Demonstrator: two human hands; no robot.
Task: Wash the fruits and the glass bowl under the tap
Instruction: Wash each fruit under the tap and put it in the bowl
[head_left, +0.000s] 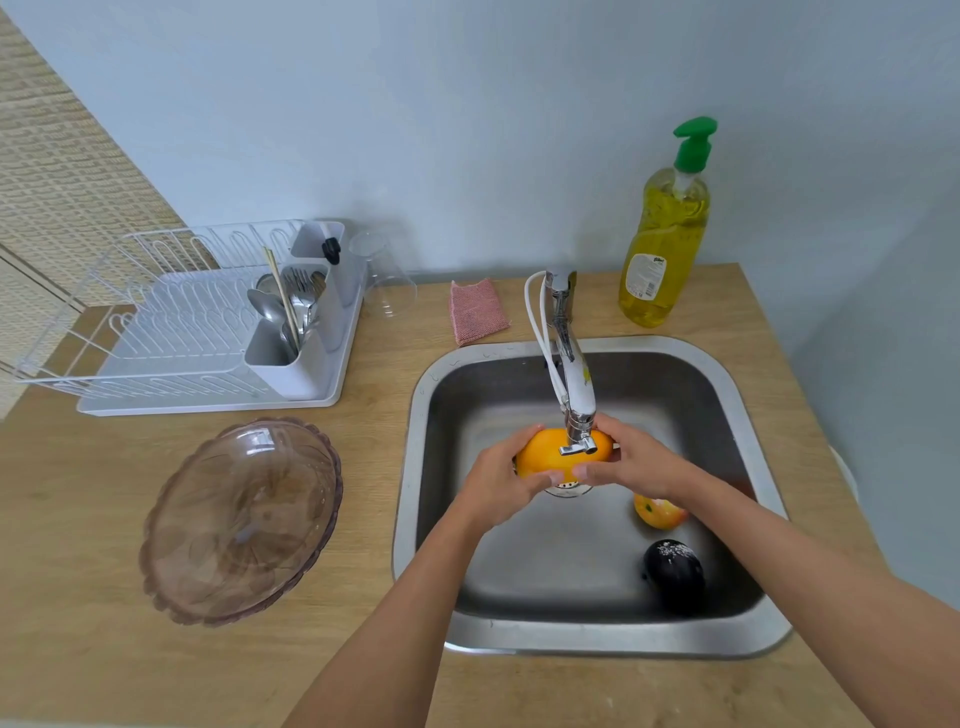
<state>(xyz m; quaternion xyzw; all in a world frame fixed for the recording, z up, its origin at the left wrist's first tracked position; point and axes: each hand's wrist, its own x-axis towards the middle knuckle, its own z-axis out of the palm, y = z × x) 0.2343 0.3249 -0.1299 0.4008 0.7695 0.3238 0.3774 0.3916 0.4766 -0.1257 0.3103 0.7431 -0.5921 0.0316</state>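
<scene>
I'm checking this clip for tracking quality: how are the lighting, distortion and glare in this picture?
Head view: soft, even light with faint shadows; wide-angle lens bows the counter and sink rim towards the edges; glare on the chrome tap and the glass bowl; left hand and right hand on the orange fruit look slightly soft.

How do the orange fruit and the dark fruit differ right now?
The orange fruit is held in both hands, left hand and right hand, under the tap; the dark fruit lies untouched on the sink floor, near corner. The orange fruit is bright and plain; the dark fruit is near-black with white specks. Both are within the sink.
</scene>
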